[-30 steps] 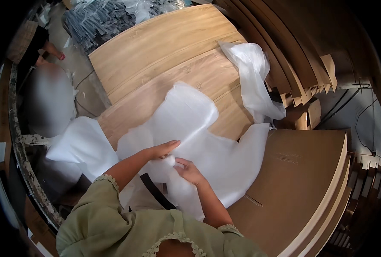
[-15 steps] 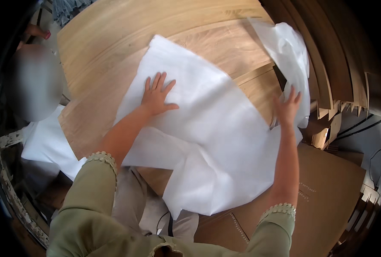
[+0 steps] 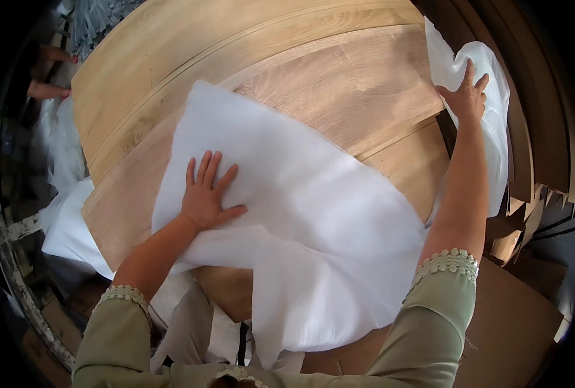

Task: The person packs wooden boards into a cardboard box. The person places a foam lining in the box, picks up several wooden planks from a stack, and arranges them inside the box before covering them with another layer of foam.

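Observation:
A white foam sheet [image 3: 300,174] lies loosely across the near part of a stack of wood-grain panels [image 3: 339,77]. On the sheet's left part my left hand [image 3: 203,194] rests flat with its fingers spread, pressing the foam against the panel. My right hand [image 3: 465,97] is at the panels' far right edge, fingers apart, against a white part of the wrapping [image 3: 494,149] that hangs over that side. The near edge of the sheet droops in folds towards my body. Another white sheet [image 3: 80,223] sticks out below the panels at the left.
Another person's hands [image 3: 51,74] show at the far left beside clear plastic film [image 3: 61,142]. Tall brown boards [image 3: 527,97] stand along the right. Brown cardboard [image 3: 507,323] lies at the lower right. A grey stringy bundle [image 3: 100,26] is at the far left corner.
My right hand has moved farther away and to the right along the hanging wrapping. My left hand and the sheet sit lower and more to the left in view. The other person's hands have come into view.

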Motion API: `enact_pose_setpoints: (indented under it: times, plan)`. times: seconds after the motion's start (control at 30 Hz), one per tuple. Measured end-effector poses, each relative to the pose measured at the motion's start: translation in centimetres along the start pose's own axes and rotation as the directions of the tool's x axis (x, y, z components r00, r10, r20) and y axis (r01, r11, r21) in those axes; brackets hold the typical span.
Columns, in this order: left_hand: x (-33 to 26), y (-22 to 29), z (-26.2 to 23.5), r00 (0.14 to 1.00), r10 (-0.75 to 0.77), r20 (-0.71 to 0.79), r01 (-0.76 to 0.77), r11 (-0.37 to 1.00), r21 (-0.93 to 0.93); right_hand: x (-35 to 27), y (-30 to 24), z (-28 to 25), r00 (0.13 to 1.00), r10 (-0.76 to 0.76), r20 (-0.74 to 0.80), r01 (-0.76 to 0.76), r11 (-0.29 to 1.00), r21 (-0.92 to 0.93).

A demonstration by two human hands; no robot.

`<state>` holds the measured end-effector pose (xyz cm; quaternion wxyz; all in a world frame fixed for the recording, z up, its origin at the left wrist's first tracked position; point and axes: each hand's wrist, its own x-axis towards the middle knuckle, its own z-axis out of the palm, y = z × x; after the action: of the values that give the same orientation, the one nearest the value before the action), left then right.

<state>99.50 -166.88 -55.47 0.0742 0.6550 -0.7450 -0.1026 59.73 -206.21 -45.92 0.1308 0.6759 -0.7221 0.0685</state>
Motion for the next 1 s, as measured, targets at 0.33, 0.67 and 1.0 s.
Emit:
enact_pose_setpoints:
  times: [0.33, 0.67, 1.0]
  plan:
    - [0.3, -0.7, -0.1, 1.0, 0.024, 0.001, -0.024, 1.0, 0.011, -14.1, 11.4, 3.3, 0.952, 0.306, 0.015, -0.304, 0.95, -0.078]
    - [-1.4, -2.5, 0.4, 1.0, -0.023, -0.009, 0.024, 0.996, 0.087, -39.6, 20.0, -38.0, 0.781, 0.579, 0.234, -0.182, -0.146, 0.972]
    - [-18.9, 2.8, -25.0, 0.787, 0.36, 0.5, 0.57, -0.117, -0.813, -63.8, -15.6, -51.2, 0.726, -0.392, 0.565, -0.426, 0.388, 0.817]
